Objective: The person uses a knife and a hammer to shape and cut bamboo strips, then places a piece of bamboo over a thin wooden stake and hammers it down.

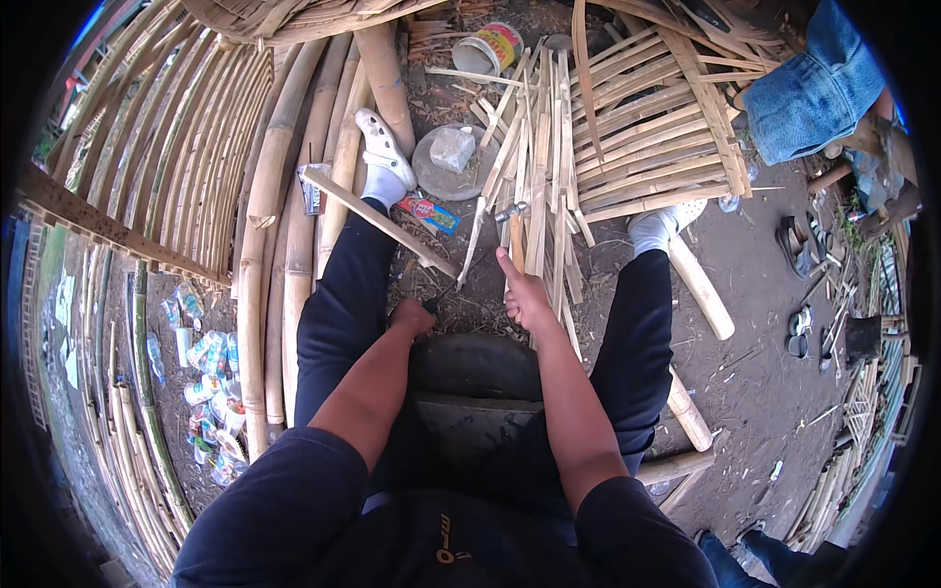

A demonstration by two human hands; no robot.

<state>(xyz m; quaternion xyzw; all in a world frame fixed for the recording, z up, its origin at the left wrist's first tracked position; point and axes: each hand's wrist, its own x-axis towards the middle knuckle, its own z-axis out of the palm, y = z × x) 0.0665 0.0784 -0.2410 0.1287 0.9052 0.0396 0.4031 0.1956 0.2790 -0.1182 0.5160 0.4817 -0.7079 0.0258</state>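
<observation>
Here, the left hand's (412,317) fingers were curled round a slim dark object (440,296), partly hidden; at 3 o'clock from it, the right hand's (530,302) fingers were wrapped round a hammer (517,238), head toward 12 o'clock. Beyond that hand lay bamboo strips (541,162) at 12, a pale block (452,151) at 11, a slatted bamboo panel (647,145) at 1.

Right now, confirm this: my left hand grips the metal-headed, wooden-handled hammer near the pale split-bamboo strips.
Wrong hand: the head view shows your right hand gripping the hammer near the pale split-bamboo strips.
</observation>
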